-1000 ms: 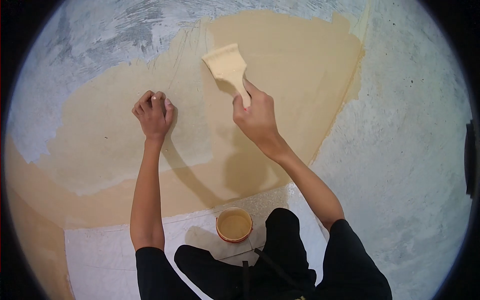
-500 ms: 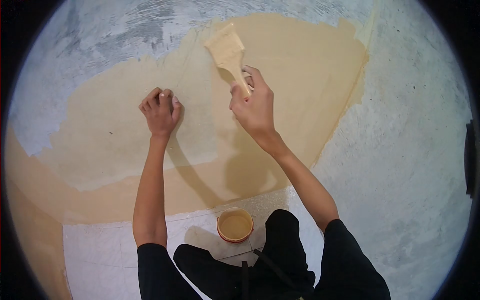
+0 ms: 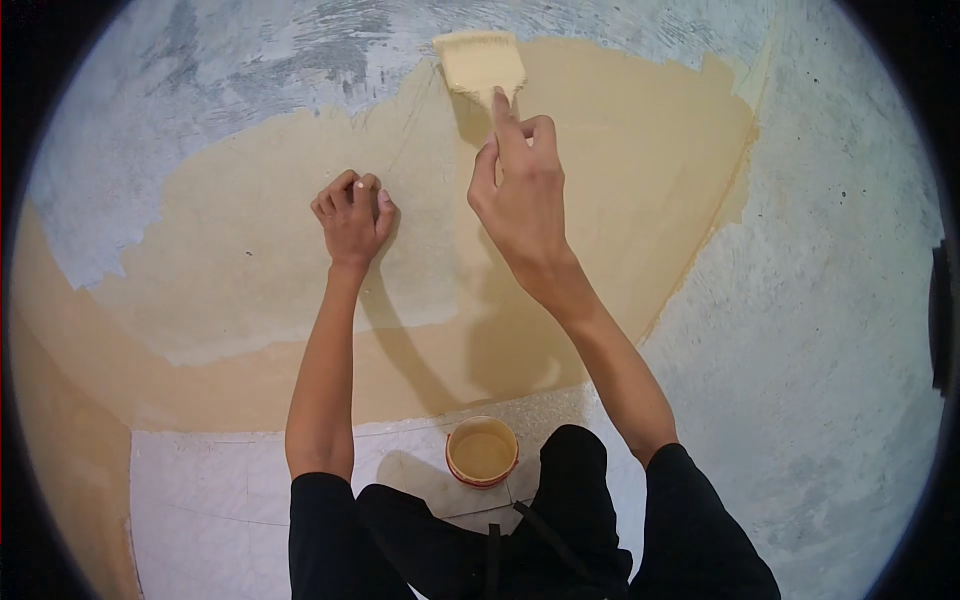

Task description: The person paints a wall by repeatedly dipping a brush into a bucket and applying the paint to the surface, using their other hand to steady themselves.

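Observation:
My right hand (image 3: 522, 200) grips the handle of a wide paintbrush (image 3: 482, 65), with the index finger stretched along it. Cream paint coats the brush, and its bristle end lies against the wall at the upper edge of the painted area. To the left, my left hand (image 3: 354, 222) leans on the painted wall (image 3: 250, 230), its fingers curled in and nothing visible in them. Low between my arms stands a small open paint bucket (image 3: 482, 450) with cream paint inside and a red band round its outside.
Bare grey wall (image 3: 330, 50) borders the paint above, and a grey wall (image 3: 840, 300) rises at the right. The floor has white tiles (image 3: 210, 490). My legs in black trousers (image 3: 575, 470) are close beside the bucket.
The paintbrush has swung from tilted to nearly upright and shifted slightly up and right. My right index finger now extends along its handle. The whole view has shifted a little; my left hand keeps its pose.

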A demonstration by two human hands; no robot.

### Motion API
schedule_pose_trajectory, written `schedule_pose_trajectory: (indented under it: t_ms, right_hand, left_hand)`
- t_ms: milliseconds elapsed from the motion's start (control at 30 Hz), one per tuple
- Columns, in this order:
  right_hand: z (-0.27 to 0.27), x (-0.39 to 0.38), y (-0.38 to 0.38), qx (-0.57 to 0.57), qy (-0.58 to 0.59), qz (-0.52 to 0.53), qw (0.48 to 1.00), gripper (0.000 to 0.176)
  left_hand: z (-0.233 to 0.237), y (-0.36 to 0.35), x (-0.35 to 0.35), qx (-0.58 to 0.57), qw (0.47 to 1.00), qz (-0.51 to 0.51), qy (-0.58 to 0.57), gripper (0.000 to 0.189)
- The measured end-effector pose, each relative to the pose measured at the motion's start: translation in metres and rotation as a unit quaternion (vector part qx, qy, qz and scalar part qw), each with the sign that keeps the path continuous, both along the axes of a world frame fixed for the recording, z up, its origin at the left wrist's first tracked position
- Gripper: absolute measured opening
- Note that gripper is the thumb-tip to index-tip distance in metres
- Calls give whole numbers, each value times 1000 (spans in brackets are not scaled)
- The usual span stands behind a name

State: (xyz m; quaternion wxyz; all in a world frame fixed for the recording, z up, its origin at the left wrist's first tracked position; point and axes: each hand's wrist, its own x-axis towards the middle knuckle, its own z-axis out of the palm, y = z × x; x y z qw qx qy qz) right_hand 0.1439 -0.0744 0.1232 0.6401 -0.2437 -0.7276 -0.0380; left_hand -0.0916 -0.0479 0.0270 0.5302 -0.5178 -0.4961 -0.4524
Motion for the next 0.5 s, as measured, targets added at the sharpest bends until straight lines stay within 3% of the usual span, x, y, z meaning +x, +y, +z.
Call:
schedule_pose_trajectory:
  t_ms: [333,500]
  right_hand:
    - [5,-24,3,-70,-58,-82,992,47]
    - [-8,-6,-14,-95,-74,-49,992,45]
  left_hand:
    - [-1,0,1,-17,1000,-7,-4,21]
    - [-1,0,-1,-17,1000,-11,0,21]
